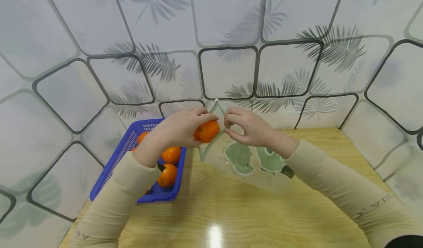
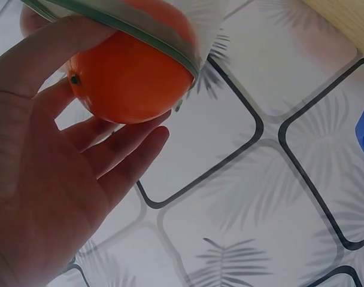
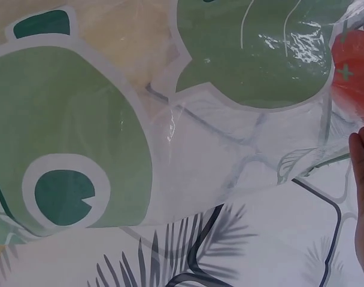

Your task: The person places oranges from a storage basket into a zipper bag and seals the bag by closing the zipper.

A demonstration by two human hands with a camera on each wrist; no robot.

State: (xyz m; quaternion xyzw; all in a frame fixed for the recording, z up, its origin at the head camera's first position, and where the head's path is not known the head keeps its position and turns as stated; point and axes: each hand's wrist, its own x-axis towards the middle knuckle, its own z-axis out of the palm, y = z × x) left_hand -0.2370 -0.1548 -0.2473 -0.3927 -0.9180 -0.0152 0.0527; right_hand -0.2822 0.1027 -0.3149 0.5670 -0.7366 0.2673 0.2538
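Note:
An orange [image 1: 207, 131] is held in my left hand [image 1: 183, 127], right at the mouth of a clear zip bag [image 1: 239, 158] printed with green shapes. In the left wrist view the bag's green zip edge crosses over the orange [image 2: 131, 78], so part of the fruit sits behind the film; thumb and fingers lie round it. My right hand [image 1: 249, 127] pinches the bag's rim on the other side. The right wrist view shows the printed bag [image 3: 254, 54] up close, with the orange [image 3: 355, 75] partly visible through the film and the right fingers at the edge.
A blue plastic basket [image 1: 180, 174] stands to the left on the wooden table [image 1: 231, 218], partly behind my left forearm. Several oranges, among them one orange [image 1: 167, 175] near its front, lie in it. A patterned wall [image 1: 228, 72] closes off the back of the table.

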